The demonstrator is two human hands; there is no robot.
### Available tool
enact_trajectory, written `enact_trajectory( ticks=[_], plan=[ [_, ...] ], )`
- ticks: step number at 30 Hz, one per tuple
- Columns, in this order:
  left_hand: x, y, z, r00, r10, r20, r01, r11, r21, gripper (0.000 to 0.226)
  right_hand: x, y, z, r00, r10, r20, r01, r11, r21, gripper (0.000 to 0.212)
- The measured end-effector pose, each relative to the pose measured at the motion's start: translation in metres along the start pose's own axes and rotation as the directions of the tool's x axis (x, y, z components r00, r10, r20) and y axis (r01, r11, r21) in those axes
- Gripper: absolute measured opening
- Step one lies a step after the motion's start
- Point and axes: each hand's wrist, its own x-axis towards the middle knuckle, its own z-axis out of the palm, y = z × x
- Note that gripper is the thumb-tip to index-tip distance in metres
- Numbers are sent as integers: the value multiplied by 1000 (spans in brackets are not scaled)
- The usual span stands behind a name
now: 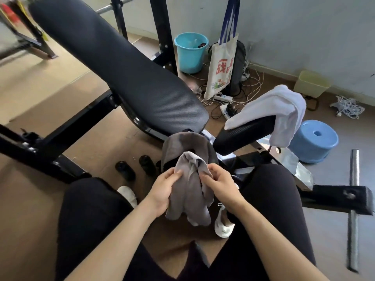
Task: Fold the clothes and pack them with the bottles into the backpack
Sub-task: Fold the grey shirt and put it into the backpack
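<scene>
My left hand (164,189) and right hand (221,185) pinch the grey cloth (188,199) between my knees, above the backpack (182,142); two bottles (124,169) stand left of it.

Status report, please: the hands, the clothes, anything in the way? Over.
Left hand and right hand both grip grey garment, bunched between the knees. White cloth draped over bench pad. Two black bottles on floor. Nothing blocks the hands.
</scene>
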Motion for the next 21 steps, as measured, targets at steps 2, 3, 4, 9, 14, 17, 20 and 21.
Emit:
enact_trajectory(
  ticks=[2,3,4,9,14,17,20,21],
  plan=[
    [-2,-15,-1,1000,15,-14,-14,999,43,29,0,4,7,999,-40,37,43,996,-79,27],
    [-2,-20,0,1000,30,6,-31,996,84,27,1,7,11,998,-50,37,54,990,-132,31],
    [-2,-22,2,999,47,25,-49,993,110,26,2,8,15,999,-43,24,46,986,-160,29],
    [2,-27,-2,941,329,-84,-257,853,455,10,11,9,17,992,56,-112,-53,998,34,16],
    [7,-32,-13,675,732,93,-517,380,766,28,19,14,11,967,186,-173,-131,948,289,32],
    [6,-39,-10,814,548,190,-483,458,747,41,22,13,9,963,223,-149,-154,915,374,40],
    [11,-46,-8,926,326,191,-356,585,729,37,23,13,5,966,223,-132,-150,896,419,45],
    [12,-46,-8,932,304,199,-350,607,714,32,22,13,4,968,215,-127,-140,888,438,49]
  ],
)
